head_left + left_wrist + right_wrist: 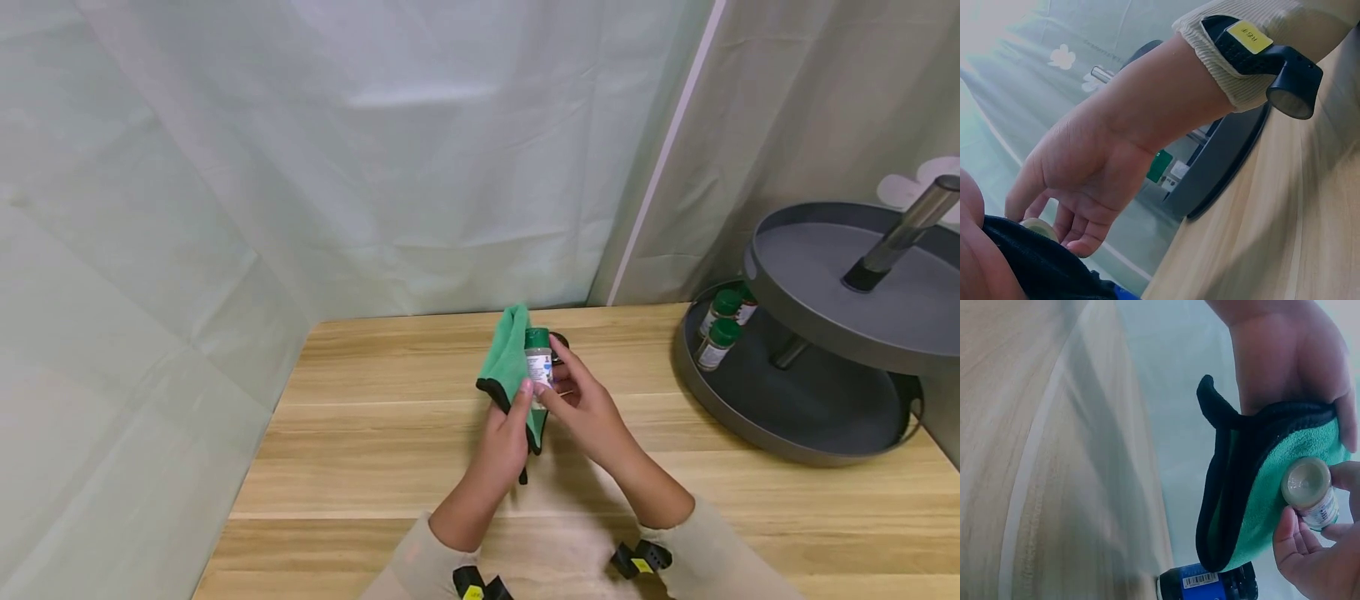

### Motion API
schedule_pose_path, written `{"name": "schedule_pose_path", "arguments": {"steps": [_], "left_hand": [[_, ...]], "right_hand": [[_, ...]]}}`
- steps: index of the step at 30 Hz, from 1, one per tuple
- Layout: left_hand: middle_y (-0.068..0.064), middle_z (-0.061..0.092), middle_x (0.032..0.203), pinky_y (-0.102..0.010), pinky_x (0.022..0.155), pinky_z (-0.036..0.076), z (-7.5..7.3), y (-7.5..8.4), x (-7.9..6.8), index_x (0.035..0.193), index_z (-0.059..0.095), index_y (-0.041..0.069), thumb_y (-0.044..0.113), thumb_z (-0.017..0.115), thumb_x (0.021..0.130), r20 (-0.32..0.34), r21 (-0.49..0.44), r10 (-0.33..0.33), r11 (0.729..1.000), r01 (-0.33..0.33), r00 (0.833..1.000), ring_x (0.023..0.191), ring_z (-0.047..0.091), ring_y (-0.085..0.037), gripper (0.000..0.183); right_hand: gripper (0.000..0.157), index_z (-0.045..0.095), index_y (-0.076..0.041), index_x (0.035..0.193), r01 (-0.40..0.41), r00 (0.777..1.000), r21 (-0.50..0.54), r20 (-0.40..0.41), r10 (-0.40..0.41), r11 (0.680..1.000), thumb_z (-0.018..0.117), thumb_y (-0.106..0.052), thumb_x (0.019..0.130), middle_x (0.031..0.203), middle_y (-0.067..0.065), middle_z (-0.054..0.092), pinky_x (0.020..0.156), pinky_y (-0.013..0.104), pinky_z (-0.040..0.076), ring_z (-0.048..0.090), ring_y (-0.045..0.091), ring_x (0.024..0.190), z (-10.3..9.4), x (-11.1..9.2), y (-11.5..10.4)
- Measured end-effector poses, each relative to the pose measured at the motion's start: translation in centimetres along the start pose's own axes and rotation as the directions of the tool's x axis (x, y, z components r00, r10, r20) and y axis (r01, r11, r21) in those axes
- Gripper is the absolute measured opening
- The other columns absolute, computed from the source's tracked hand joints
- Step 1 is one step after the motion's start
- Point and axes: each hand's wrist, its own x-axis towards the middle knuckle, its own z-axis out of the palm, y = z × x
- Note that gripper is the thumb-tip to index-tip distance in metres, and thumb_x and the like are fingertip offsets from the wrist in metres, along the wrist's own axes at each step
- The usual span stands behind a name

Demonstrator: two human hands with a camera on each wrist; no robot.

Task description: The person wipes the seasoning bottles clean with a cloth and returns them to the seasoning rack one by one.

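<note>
A small clear spice jar with a green lid and white label stands upright between the hands. My right hand holds it with thumb and fingers. My left hand grips a green cloth with black edging, thumb near the jar. In the right wrist view, the jar's base lies against the cloth's green face. The left wrist view shows the cloth's dark edge and my right hand round the jar's bottom.
A dark jar with a blue label stands on the wooden table behind the hands. At right is a two-tier round grey rack; its lower tier holds three green-lidded jars, one at the front. Pale curtains hang behind.
</note>
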Motion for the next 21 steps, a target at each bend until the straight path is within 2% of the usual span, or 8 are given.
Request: {"name": "schedule_pose_path", "arguments": {"steps": [5, 11, 15, 21], "left_hand": [[-0.004, 0.05, 0.15, -0.047, 0.121, 0.032, -0.3, -0.1, 0.2, 0.154, 0.036, 0.016, 0.063, 0.035, 0.103, -0.037, -0.01, -0.004, 1.0, 0.004, 0.999, 0.138, 0.044, -0.021, 0.069], [-0.006, 0.055, 0.142, -0.044, 0.115, 0.038, -0.9, 0.1, 0.4, 0.154, 0.036, 0.019, 0.064, 0.035, 0.103, -0.081, -0.028, 0.006, 1.0, -0.008, 0.997, 0.126, 0.051, -0.021, 0.068], [-0.005, 0.055, 0.141, -0.044, 0.116, 0.038, -1.1, 0.1, 0.4, 0.153, 0.037, 0.021, 0.066, 0.035, 0.102, -0.076, -0.04, 0.006, 0.999, -0.009, 0.997, 0.126, 0.051, -0.02, 0.068], [-0.004, 0.056, 0.14, -0.042, 0.114, 0.039, -0.9, 0.2, 0.4, 0.15, 0.041, 0.021, 0.068, 0.034, 0.101, -0.047, -0.036, -0.01, 0.999, 0.008, 0.999, 0.126, 0.052, -0.02, 0.068]], "right_hand": [[0.07, 0.034, -0.032, 0.157, 0.041, 0.999, -0.055, 0.028, -0.04, 0.998, 0.069, -0.021, 0.097, 0.116, 0.012, 0.067, 0.082, 0.025, 0.055, 0.064, 0.021, 0.098, 0.3, -0.2, -0.2], [0.067, 0.032, -0.039, 0.157, 0.063, 0.994, -0.113, 0.098, -0.052, 0.992, 0.066, -0.027, 0.1, 0.121, 0.006, 0.067, 0.085, 0.026, 0.055, 0.064, 0.018, 0.102, 0.4, -0.6, -0.6], [0.065, 0.032, -0.04, 0.157, 0.08, 0.992, -0.105, 0.103, -0.07, 0.991, 0.064, -0.028, 0.101, 0.121, 0.005, 0.066, 0.086, 0.027, 0.054, 0.063, 0.018, 0.103, 0.5, -0.7, -0.7], [0.068, 0.032, -0.04, 0.156, 0.094, 0.994, -0.075, 0.062, -0.089, 0.993, 0.066, -0.027, 0.1, 0.117, 0.005, 0.067, 0.084, 0.027, 0.055, 0.063, 0.019, 0.1, 0.5, -0.6, -0.6]]}}
